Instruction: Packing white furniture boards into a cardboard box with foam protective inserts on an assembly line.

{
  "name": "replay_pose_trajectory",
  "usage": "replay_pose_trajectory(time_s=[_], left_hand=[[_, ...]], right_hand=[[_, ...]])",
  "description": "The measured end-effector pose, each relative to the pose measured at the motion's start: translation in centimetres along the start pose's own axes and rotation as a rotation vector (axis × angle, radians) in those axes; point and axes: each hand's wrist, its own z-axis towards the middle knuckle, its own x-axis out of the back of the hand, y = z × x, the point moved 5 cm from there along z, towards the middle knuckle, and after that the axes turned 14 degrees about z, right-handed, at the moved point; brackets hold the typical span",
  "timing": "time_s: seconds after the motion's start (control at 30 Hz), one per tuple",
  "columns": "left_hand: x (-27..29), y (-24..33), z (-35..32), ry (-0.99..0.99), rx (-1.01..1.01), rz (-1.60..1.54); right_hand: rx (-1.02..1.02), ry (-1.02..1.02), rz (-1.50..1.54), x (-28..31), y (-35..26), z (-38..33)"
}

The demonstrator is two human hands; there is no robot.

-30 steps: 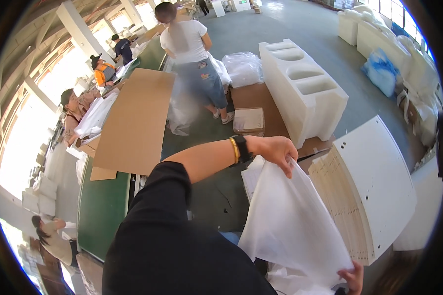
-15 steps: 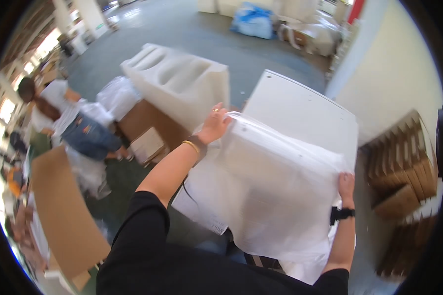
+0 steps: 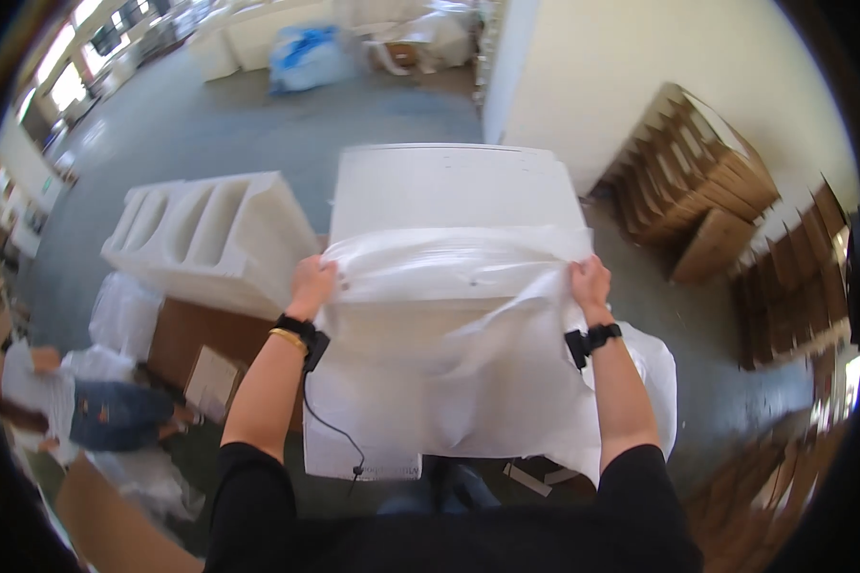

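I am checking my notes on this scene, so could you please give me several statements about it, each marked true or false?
1. The left hand and right hand both grip a translucent white sheet. True.
2. The hands are pressed together. False: they are spread apart.
3. A white hollowed block stands left of the white panel. True.
4. The sheet hides the panel completely. False: the panel's far part shows bare.
5. A blue-and-white bag lies farther off than the panel. True.

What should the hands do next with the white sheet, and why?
Perhaps the left hand and right hand should gently draw the white sheet tight sideways: each grips a side, and wrinkles show across it near the white panel.
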Motion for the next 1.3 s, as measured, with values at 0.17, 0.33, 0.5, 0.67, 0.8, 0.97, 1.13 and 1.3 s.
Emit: replay_pose_trajectory(time_s=[0.17, 0.33, 0.5, 0.67, 0.8, 0.97, 1.13, 1.3], left_hand=[[0.2, 0.8, 0.5, -0.031, 0.017, -0.026], [0.6, 1.1, 0.2, -0.104, 0.030, 0.111], [2.3, 2.3, -1.2, 0.009, 0.031, 0.131], [2.0, 1.5, -2.9, -0.085, -0.054, 0.174], [2.4, 1.5, -2.3, -0.184, 0.051, 0.083], [3.3, 1.9, -1.2, -0.205, -0.053, 0.324], [9.8, 5.7, 4.6, -0.116, -0.091, 0.469], [10.7, 10.6, 9.8, 0.088, -0.150, 0.538]], right_hand=[[-0.148, -0.010, 0.030, 0.9, 1.6, -0.2], [-0.213, -0.065, 0.231, 0.8, 3.5, 0.4], [-0.213, -0.111, 0.349, 1.0, 4.7, 0.0], [-0.330, -0.137, 0.427, 3.3, 3.2, -2.2], [-0.272, -0.129, 0.467, 4.3, 3.4, -2.7], [0.121, -0.143, 0.136, 6.6, 0.1, -0.8], [-0.114, -0.179, 0.538, 7.4, -2.3, 5.2], [-0.327, -0.294, 0.616, 2.5, 0.2, 12.5]])
